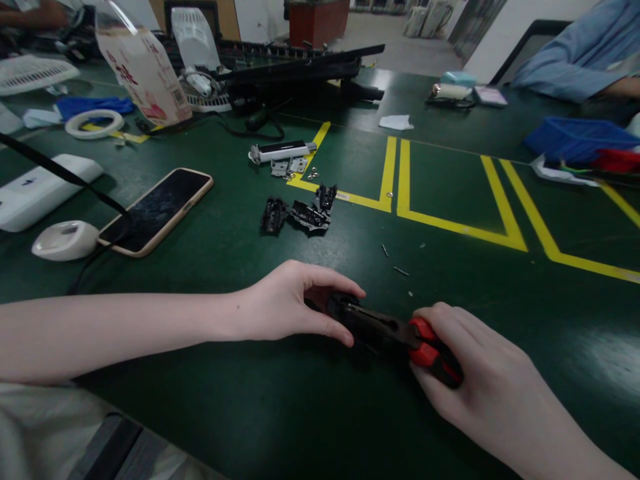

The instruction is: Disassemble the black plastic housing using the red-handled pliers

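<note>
My right hand [480,380] is closed round the red-and-black handles of a pair of pliers [395,337] lying low over the green table [240,393]. The pliers' dark jaws point left and meet a small black part [334,305]. My left hand [290,303] pinches that black part between thumb and fingers, close to the table's near edge. Most of the part is hidden under my fingers.
Several black plastic pieces [300,213] and small screws [313,175] lie further back near yellow floor-tape lines [395,177]. A phone [156,210], white mouse-like device [65,240], tape roll [94,123] and carton [143,67] are at left. Another person's blue sleeve [575,57] and a blue tray [575,137] are at far right.
</note>
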### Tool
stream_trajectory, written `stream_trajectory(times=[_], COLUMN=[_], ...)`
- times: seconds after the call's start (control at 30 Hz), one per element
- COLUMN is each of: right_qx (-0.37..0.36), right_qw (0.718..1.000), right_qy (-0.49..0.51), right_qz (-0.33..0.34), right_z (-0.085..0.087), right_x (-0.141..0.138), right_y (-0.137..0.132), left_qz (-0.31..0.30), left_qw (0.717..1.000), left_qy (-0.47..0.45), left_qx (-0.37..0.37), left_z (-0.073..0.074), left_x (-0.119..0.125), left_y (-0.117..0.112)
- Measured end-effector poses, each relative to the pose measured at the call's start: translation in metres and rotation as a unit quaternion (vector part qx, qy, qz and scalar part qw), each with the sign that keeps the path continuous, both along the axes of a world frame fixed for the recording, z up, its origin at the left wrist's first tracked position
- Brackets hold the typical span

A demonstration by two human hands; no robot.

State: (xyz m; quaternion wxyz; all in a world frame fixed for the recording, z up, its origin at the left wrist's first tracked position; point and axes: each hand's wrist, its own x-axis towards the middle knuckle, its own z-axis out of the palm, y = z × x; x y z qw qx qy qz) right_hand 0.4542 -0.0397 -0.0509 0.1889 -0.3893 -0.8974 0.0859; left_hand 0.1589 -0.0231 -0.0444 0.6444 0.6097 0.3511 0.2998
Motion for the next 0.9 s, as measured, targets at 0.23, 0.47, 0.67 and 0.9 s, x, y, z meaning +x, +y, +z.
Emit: stream_trajectory(times=[0.23,0.47,0.67,0.9], right_qx=[-0.024,-0.037,-0.054,-0.066], right_qw=[0.999,0.996,0.994,0.996], right_qy=[0.039,0.064,0.08,0.063], right_qz=[-0.019,-0.041,-0.045,0.013], right_z=[0.008,0.016,0.016,0.014], right_x=[-0.008,-0.018,-0.019,-0.009], right_y=[-0.009,-0.016,-0.017,-0.005], left_qz=[-0.031,-0.084,-0.134,-0.199], left_qw=[0.994,0.973,0.976,0.977], left_qy=[-0.068,-0.128,-0.098,-0.05], left_qx=[-0.075,-0.172,-0.144,-0.057], left_z=[0.007,0.008,0.008,0.01], left_x=[0.001,0.002,0.002,0.001], left_y=[0.002,0.004,0.003,-0.002])
